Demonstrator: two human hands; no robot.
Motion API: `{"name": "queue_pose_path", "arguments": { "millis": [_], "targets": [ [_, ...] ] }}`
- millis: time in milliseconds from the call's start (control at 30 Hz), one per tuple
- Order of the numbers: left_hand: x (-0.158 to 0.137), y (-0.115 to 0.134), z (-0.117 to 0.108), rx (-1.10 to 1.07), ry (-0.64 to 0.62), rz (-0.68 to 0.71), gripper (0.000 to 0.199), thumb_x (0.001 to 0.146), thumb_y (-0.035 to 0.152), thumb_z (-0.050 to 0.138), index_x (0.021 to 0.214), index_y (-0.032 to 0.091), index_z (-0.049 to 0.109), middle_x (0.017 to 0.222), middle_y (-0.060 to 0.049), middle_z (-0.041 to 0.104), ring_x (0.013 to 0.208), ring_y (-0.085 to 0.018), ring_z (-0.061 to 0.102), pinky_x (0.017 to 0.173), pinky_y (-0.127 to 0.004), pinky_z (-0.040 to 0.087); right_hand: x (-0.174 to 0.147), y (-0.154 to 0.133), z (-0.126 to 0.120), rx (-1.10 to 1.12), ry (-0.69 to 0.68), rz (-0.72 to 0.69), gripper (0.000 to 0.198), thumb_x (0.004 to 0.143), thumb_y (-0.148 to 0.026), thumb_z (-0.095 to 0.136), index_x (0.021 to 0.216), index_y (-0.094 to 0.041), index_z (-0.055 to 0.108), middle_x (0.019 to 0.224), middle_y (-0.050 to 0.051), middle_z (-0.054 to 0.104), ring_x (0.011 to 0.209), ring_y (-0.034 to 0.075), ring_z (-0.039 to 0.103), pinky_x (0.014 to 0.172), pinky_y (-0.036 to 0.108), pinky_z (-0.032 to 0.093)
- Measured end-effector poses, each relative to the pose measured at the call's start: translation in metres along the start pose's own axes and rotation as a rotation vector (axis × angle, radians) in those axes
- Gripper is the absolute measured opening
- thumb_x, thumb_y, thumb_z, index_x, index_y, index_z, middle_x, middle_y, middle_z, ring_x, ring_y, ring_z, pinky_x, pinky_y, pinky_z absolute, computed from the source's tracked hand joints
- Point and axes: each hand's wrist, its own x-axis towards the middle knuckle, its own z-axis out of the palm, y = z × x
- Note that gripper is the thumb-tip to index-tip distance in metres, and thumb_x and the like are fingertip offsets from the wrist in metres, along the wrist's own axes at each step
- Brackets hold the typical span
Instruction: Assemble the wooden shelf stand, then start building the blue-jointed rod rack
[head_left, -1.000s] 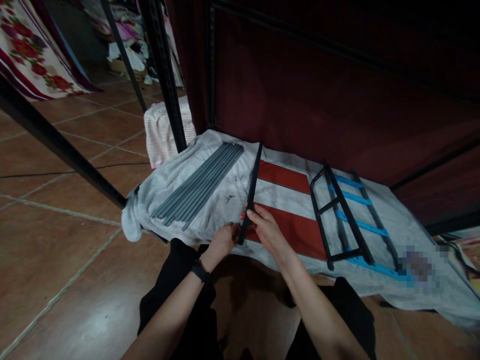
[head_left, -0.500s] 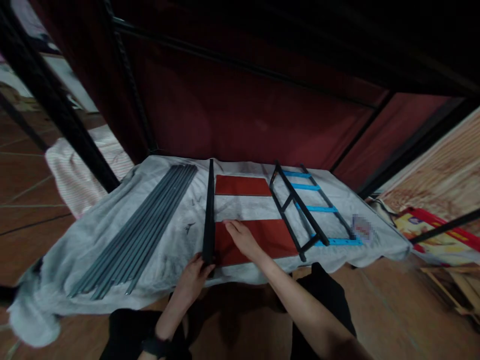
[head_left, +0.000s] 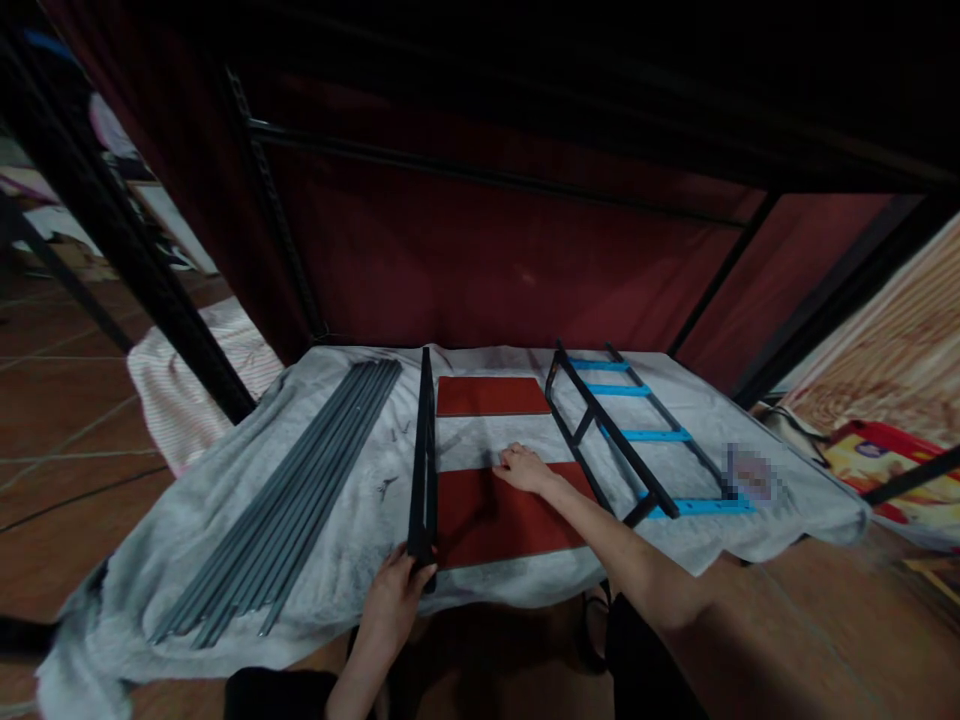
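Note:
My left hand (head_left: 394, 590) is closed round the near end of a narrow black metal frame (head_left: 422, 460), which stands on edge on the cloth. Over the larger red-brown board (head_left: 502, 520) hovers my right hand (head_left: 527, 468), its fingers loosely bent and a little apart, with nothing visible in them. A smaller red-brown board (head_left: 491, 396) lies farther back. To the right of both boards stands a second black frame (head_left: 611, 430), partly in front of a ladder-like piece with blue crossbars (head_left: 646, 435).
A bundle of several grey metal tubes (head_left: 300, 490) lies at the left on the white cloth (head_left: 360, 560). Black posts (head_left: 172, 290) and a dark red curtain (head_left: 510, 260) enclose the work surface. A blurred patch (head_left: 750, 473) sits at the right; a red-and-yellow package (head_left: 885, 475) is beyond.
My right hand has moved right, away from the left black frame, and its fingers have bent. That frame now leans slightly, showing its opening; my left hand still grips its near end. The view has shifted.

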Motion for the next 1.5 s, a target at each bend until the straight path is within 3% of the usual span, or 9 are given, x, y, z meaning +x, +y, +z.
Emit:
{"name": "queue_pose_path", "arguments": {
  "millis": [200,367,467,600,733,867,1200,1333,1500],
  "targets": [
    [-0.002,-0.001,0.001,-0.033,-0.024,-0.014,0.022,0.085,0.028,0.056,0.098,0.022,0.074,0.095,-0.008,0.074,0.095,-0.025,0.070,0.088,-0.038,0.057,0.006,0.008,-0.017,0.091,-0.085,-0.059,0.025,0.091,-0.043,0.058,0.097,-0.019,0.065,0.089,0.002,0.066,0.078,0.016,0.057,0.073,0.026,0.041],
    [-0.002,0.005,0.000,0.014,-0.030,-0.039,0.019,0.086,0.020,0.058,0.097,0.021,0.073,0.098,-0.009,0.073,0.098,-0.025,0.069,0.089,-0.038,0.055,-0.001,0.008,-0.043,0.135,-0.121,-0.136,0.021,0.080,-0.035,0.071,0.090,-0.017,0.066,0.089,0.002,0.064,0.078,0.015,0.055,0.067,0.024,0.038],
    [0.000,0.006,0.001,-0.005,-0.016,-0.033,0.019,0.085,0.018,0.058,0.099,0.020,0.071,0.101,-0.009,0.073,0.101,-0.024,0.068,0.092,-0.038,0.054,-0.023,0.003,-0.062,0.106,-0.074,-0.215,0.015,0.080,-0.031,0.071,0.084,-0.018,0.065,0.087,0.001,0.062,0.077,0.016,0.055,0.067,0.025,0.037],
    [0.002,0.006,0.002,-0.023,-0.020,-0.026,0.018,0.085,0.018,0.058,0.099,0.019,0.068,0.101,-0.010,0.071,0.104,-0.025,0.066,0.095,-0.039,0.053,-0.079,-0.012,-0.075,0.056,0.084,-0.291,0.015,0.083,-0.031,0.069,0.093,-0.021,0.065,0.097,0.003,0.061,0.079,0.016,0.057,0.072,0.028,0.041],
    [0.001,0.010,0.005,0.018,-0.021,0.001,0.018,0.086,0.016,0.055,0.099,0.019,0.067,0.107,-0.010,0.068,0.110,-0.024,0.061,0.100,-0.039,0.049,-0.132,-0.027,-0.068,0.065,0.165,-0.289,0.013,0.092,-0.033,0.059,0.102,-0.025,0.063,0.106,0.004,0.062,0.090,0.019,0.063,0.078,0.030,0.045],
    [0.001,0.014,0.006,-0.002,-0.031,0.026,0.022,0.085,0.013,0.056,0.104,0.016,0.067,0.116,-0.011,0.065,0.113,-0.023,0.058,0.105,-0.038,0.046,-0.153,-0.033,-0.057,0.093,0.175,-0.266,0.014,0.096,-0.035,0.052,0.101,-0.025,0.060,0.103,0.004,0.065,0.093,0.021,0.064,0.080,0.032,0.045],
    [-0.002,0.022,0.007,-0.084,-0.020,0.061,0.028,0.094,0.037,0.054,0.108,0.016,0.065,0.100,-0.009,0.066,0.101,-0.023,0.059,0.096,-0.038,0.049,-0.162,-0.043,-0.059,0.095,0.162,-0.280,0.020,0.098,-0.037,0.048,0.106,-0.024,0.061,0.104,0.005,0.068,0.093,0.021,0.067,0.083,0.033,0.047],
    [-0.001,0.019,0.009,-0.074,-0.033,0.042,0.031,0.093,0.042,0.054,0.105,0.016,0.065,0.095,-0.008,0.064,0.095,-0.023,0.060,0.091,-0.038,0.050,-0.158,-0.053,-0.054,0.093,0.134,-0.356,0.031,0.100,-0.033,0.044,0.127,-0.025,0.057,0.122,0.007,0.067,0.109,0.022,0.065,0.095,0.036,0.048],
    [-0.001,0.022,0.006,-0.079,-0.062,0.043,0.032,0.095,0.043,0.051,0.105,0.017,0.066,0.093,-0.009,0.062,0.089,-0.023,0.060,0.089,-0.037,0.050,-0.145,-0.075,-0.055,0.074,0.100,-0.431,0.052,0.099,-0.029,0.043,0.151,-0.024,0.038,0.140,0.009,0.058,0.125,0.024,0.058,0.104,0.040,0.047]
  ]
}}
